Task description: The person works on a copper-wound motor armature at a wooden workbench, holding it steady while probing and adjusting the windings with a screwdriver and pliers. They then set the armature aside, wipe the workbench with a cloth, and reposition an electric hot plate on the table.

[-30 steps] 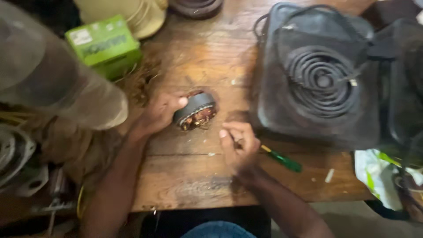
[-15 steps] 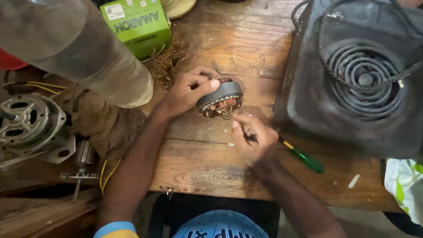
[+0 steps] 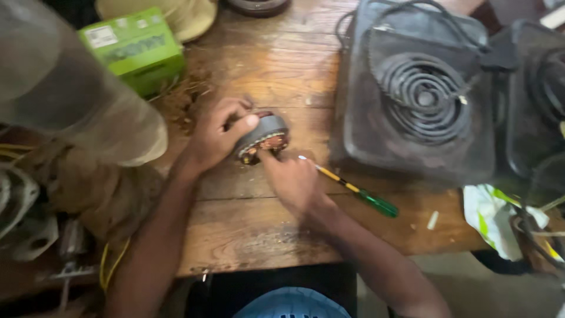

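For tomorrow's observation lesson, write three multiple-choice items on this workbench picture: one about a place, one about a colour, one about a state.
1. Where does the screwdriver lie?
A. on the wooden table, right of the right hand
B. inside the green box
C. on top of the hotplate

2. What colour is the box at the top left?
A. red
B. green
C. white

3. How is the round motor part held?
A. lying untouched
B. gripped by the left hand, the right hand touching it
C. hanging from a wire

Answers: A, it lies on the wood beside the hotplate; B, its sides are bright green; B, left fingers wrap it.
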`<state>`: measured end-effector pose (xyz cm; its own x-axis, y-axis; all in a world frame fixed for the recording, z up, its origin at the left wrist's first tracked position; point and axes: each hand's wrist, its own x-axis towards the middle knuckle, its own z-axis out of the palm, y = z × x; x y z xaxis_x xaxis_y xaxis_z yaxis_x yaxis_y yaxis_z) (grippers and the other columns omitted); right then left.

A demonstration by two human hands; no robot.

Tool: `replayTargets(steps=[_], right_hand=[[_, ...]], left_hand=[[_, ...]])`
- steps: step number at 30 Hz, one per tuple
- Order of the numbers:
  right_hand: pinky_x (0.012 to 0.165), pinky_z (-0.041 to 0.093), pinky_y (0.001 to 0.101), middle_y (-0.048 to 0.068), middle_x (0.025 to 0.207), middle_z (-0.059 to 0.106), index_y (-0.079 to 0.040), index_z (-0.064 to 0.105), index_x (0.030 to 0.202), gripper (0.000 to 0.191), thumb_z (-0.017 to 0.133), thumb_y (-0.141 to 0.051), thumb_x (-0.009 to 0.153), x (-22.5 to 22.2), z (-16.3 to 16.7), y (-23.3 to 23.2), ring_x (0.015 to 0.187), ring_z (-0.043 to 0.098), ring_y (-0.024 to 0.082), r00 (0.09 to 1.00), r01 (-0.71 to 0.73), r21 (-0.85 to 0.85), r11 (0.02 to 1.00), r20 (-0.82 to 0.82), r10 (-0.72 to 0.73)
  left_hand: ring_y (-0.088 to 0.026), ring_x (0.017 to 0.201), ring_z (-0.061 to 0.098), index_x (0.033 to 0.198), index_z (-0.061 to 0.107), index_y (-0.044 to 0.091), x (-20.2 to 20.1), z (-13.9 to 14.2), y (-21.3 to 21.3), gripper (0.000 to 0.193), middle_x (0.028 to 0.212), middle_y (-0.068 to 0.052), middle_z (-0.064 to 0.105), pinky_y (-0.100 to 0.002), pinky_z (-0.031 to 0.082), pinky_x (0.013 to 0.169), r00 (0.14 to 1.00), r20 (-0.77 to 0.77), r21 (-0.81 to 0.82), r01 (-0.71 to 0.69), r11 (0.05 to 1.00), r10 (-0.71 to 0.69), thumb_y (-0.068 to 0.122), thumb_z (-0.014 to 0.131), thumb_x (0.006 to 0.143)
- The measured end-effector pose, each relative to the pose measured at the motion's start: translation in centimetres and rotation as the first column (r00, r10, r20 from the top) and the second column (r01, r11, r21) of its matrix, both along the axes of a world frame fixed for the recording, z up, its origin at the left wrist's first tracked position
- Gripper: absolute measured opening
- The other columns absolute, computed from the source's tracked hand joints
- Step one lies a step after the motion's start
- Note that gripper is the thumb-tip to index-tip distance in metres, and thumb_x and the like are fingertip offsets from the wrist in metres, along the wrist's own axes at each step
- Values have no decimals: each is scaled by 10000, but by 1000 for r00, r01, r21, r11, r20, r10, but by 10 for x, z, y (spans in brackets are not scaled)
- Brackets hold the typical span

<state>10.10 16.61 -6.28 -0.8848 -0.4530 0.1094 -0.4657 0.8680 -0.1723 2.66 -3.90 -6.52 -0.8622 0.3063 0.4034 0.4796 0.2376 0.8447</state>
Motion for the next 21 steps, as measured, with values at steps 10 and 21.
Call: replayTargets(steps=[10,21], right_hand=[[576,542,543,138,672,711,-176,569,1298,355,501,-150,950,7,10,-8,628,716,363,996,26,13,1000,80,-27],[575,582,486,119,711,732,-110,661,1034,172,549,-173,919,6,5,-7,647,741,321,996,5,47,999,93,-9]], left_hand=[[-250,1243,595,979,644,4,4,-13,2,241,1250,-158,650,-361,430,1097,998,44,32,32,999,-34,242,649,1011],[-259,1236,589,934,654,-27,10,-14,14,284,1267,-177,644,-367,418,1101,998,47,-42,35,999,-33,240,612,1022]])
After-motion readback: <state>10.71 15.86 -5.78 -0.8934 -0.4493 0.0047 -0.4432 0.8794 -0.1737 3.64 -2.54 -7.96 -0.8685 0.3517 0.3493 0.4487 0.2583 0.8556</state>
